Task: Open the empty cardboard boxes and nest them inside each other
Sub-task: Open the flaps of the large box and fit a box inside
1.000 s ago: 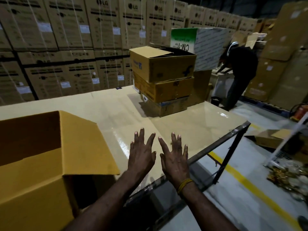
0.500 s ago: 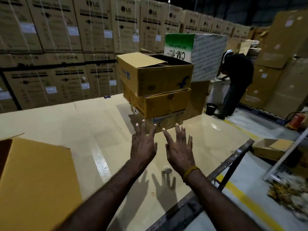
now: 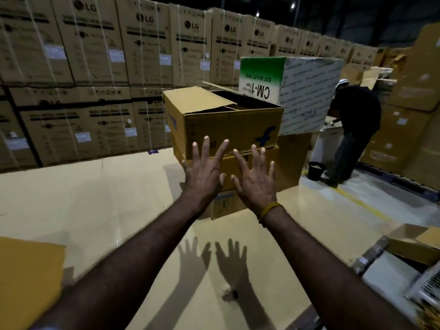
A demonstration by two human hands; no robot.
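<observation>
Three brown cardboard boxes stand stacked on the cream table (image 3: 95,210). The top box (image 3: 228,120) has its flaps partly open and a dark inside. Under it sits a middle box (image 3: 240,167), and below that a smaller bottom box (image 3: 226,206). My left hand (image 3: 204,172) and my right hand (image 3: 254,179) are stretched out side by side in front of the stack, fingers spread, holding nothing. Whether they touch the boxes I cannot tell. A flap of a large yellow-brown box (image 3: 26,279) shows at the lower left.
A white and green carton (image 3: 307,91) stands behind the stack. Strapped brown cartons (image 3: 95,67) form a wall at the back. A person in dark clothes (image 3: 354,129) bends over at the right near a black bucket (image 3: 316,171). An open box (image 3: 414,244) lies on the floor.
Both hands have moved forward from near the table's front edge up to the stacked boxes. The view has swung right, so the large open box has slid mostly out at the left.
</observation>
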